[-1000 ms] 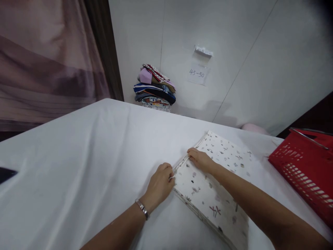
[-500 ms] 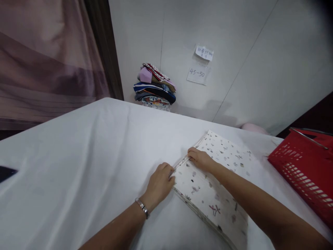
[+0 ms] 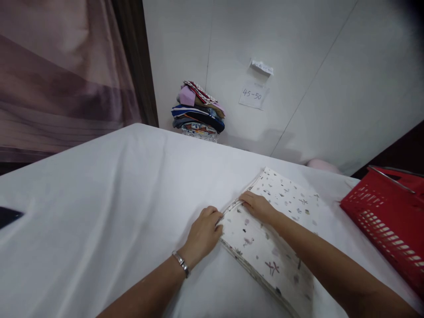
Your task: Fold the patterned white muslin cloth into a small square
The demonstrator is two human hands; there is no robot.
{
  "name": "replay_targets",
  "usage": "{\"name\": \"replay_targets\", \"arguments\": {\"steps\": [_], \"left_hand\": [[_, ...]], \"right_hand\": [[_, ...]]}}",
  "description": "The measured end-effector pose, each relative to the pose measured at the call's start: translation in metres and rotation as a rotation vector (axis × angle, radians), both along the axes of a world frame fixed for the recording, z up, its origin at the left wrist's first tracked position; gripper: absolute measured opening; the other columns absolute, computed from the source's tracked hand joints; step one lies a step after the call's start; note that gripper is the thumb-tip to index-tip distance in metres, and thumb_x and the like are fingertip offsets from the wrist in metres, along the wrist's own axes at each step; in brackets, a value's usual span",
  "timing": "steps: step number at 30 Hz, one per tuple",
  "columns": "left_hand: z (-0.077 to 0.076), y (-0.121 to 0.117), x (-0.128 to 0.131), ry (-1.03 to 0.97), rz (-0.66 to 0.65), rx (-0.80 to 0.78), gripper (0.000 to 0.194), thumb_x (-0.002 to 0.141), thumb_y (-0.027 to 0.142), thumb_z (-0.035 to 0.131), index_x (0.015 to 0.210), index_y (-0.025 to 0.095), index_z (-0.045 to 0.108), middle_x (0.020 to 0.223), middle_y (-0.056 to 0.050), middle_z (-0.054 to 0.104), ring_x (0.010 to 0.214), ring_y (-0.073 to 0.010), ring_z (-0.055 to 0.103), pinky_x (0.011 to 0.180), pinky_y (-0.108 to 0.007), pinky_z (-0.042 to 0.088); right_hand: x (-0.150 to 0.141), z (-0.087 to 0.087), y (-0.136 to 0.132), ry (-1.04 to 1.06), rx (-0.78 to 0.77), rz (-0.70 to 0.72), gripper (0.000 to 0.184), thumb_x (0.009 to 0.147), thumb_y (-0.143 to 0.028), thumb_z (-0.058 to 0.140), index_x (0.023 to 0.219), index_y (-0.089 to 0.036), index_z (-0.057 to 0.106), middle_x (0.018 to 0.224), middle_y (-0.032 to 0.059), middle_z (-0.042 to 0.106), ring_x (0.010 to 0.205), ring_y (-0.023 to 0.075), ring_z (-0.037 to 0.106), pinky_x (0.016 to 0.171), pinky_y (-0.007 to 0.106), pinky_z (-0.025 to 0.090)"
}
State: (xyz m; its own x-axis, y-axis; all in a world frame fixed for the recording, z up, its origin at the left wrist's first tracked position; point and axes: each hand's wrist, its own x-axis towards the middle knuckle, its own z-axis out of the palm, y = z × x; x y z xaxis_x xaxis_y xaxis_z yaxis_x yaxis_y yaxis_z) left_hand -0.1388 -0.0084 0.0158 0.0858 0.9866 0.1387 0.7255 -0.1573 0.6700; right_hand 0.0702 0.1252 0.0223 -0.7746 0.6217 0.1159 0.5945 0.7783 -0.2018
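A folded white cloth (image 3: 251, 245) printed with small flamingos, palm trees and leaves lies slantwise on the table in several layers. My left hand (image 3: 204, 230) is closed on its near left corner, thumb on top and the fingers at the edge. Farther along the same left edge, my right hand (image 3: 259, 206) pinches the folded layers, its fingertips curled over the edge. A silver bracelet (image 3: 181, 263) circles my left wrist. My right forearm crosses above the cloth and hides part of it.
White covering drapes the table (image 3: 132, 198) in soft creases. A red plastic basket (image 3: 394, 216) stands at the right. Beyond the far edge are a stack of folded clothes (image 3: 198, 112) and a paper sign (image 3: 252, 96). A dark flat object (image 3: 9, 217) lies at the left edge.
My hands and the cloth stay nearly in place; my right hand has shifted very slightly toward me. The upper paper note on the wall now curls over more.
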Motion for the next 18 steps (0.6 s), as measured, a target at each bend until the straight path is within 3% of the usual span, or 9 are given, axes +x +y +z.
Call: {"name": "replay_targets", "arguments": {"steps": [6,11,18], "left_hand": [[0.0,0.0,0.002,-0.035,-0.027,0.011,0.019,0.075,0.01,0.044,0.086,0.022,0.054,0.101,-0.002,0.051,0.095,-0.0168,0.047,0.078,-0.029,0.041],[0.0,0.001,0.003,-0.035,0.0,0.004,0.011,0.074,0.01,0.044,0.076,0.02,0.049,0.095,-0.001,0.051,0.089,-0.0155,0.047,0.073,-0.028,0.04],[-0.001,0.002,0.002,-0.004,0.031,-0.008,0.009,0.074,0.011,0.045,0.071,0.019,0.047,0.093,-0.002,0.051,0.09,-0.0156,0.046,0.073,-0.027,0.039]], "right_hand": [[0.005,0.001,-0.001,-0.005,0.021,0.035,0.021,0.087,-0.017,0.04,0.097,-0.021,0.058,0.107,0.006,0.058,0.088,0.0159,0.057,0.075,0.028,0.047],[0.013,0.005,0.001,0.034,-0.023,0.082,0.025,0.088,-0.019,0.04,0.106,-0.022,0.057,0.112,0.006,0.058,0.097,0.0167,0.056,0.081,0.029,0.047],[0.001,0.011,0.014,0.016,-0.111,0.076,0.022,0.087,-0.019,0.043,0.097,-0.022,0.063,0.099,0.0054,0.062,0.088,0.0167,0.059,0.078,0.029,0.046]]}}
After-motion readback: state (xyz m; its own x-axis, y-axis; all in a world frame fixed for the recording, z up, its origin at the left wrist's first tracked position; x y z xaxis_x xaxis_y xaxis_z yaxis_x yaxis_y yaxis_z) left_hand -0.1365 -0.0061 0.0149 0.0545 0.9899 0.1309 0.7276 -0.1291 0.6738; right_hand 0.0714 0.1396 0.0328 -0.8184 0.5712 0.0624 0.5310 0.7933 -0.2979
